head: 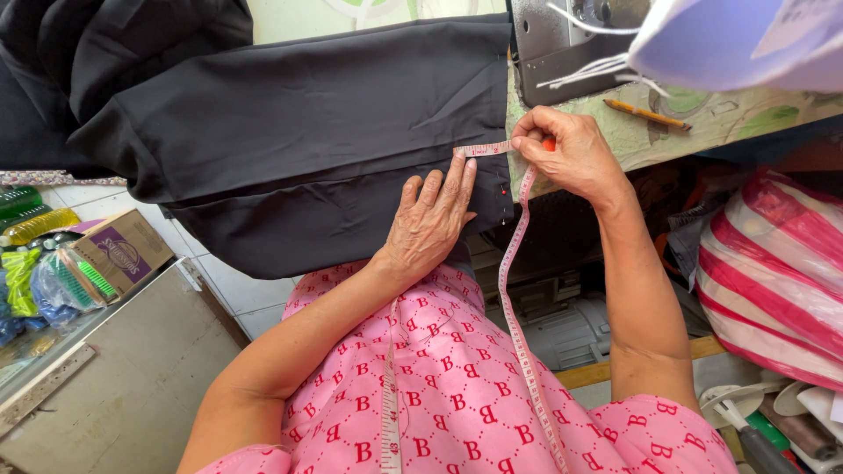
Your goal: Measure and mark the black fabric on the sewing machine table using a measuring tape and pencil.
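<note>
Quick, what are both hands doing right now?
Left hand: open, pressed flat on the black fabric.
Right hand: closed, pinching the measuring tape.

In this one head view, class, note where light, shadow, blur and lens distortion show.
Head view: soft even daylight, no hard glare; the black fabric swallows detail, showing only faint creases; a pale object at top right is close and blurred; the left hand and right hand on the tape measure are sharp; wide-angle stretch bends the edges.

Black fabric (299, 132); pink-white tape measure (514, 290); pink dress (457, 395), red letter pattern; red-white striped bag (773, 272).
</note>
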